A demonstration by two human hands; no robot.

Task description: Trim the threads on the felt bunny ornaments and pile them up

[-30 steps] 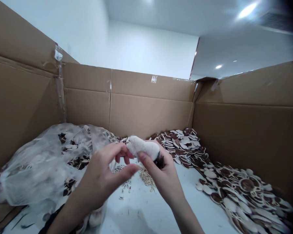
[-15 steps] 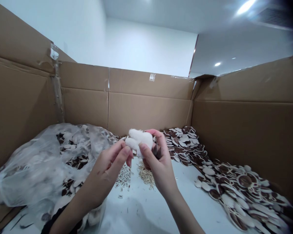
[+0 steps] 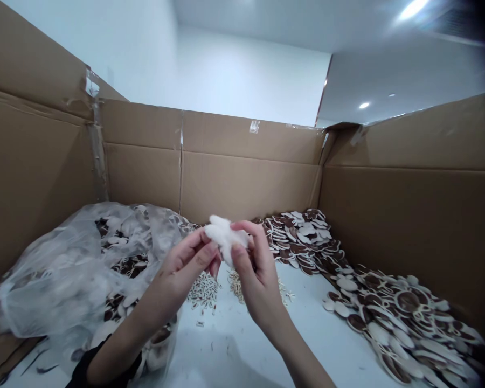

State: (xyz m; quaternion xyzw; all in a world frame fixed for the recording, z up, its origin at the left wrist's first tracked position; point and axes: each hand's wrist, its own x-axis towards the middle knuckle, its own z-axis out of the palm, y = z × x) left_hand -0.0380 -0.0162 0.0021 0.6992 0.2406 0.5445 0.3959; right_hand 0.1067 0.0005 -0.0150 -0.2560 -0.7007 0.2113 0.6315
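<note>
A small white fluffy piece (image 3: 223, 235) is held up above the white table (image 3: 242, 350), between both hands. My right hand (image 3: 255, 280) grips it with thumb and curled fingers. My left hand (image 3: 181, 272) pinches its left edge with thumb and fingertips. Below the hands lie small heaps of pale thin bits (image 3: 204, 293).
Tall cardboard walls (image 3: 246, 183) fence the table on three sides. A clear plastic bag (image 3: 73, 269) full of brown-and-white flat pieces slumps at the left. Rows of the same brown-and-white pieces (image 3: 392, 318) run along the right wall to the back corner.
The white piece has been turned and pulled in between both hands; a dark part seen earlier under it is now hidden. My left hand has closed onto its edge.
</note>
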